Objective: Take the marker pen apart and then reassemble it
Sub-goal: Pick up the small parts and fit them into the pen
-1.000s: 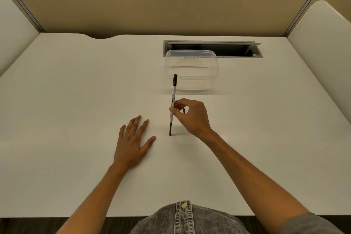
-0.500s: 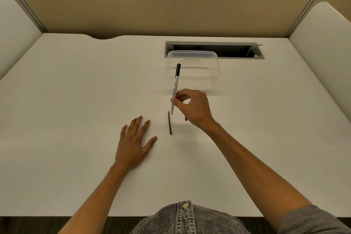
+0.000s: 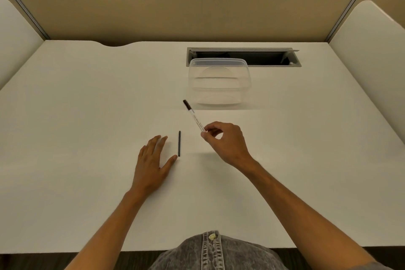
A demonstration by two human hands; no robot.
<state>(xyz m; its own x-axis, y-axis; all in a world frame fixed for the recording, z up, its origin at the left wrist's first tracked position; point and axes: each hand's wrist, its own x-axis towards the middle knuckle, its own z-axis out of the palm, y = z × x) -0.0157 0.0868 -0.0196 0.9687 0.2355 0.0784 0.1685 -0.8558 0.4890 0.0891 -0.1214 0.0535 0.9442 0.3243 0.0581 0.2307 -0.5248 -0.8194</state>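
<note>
The right hand (image 3: 228, 142) pinched the marker barrel (image 3: 195, 117) clear of the surface (image 3: 87, 105), apparently keeping it separate from the ink core (image 3: 179, 143) beside the flat, relaxed left hand (image 3: 151, 164).

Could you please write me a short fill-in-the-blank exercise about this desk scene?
1. The white marker pen barrel is pinched by the ____ hand.
2. The left hand lies ____ on the white desk.
3. The thin black rod lies between the two ____.
Missing words: right; flat; hands.
</note>
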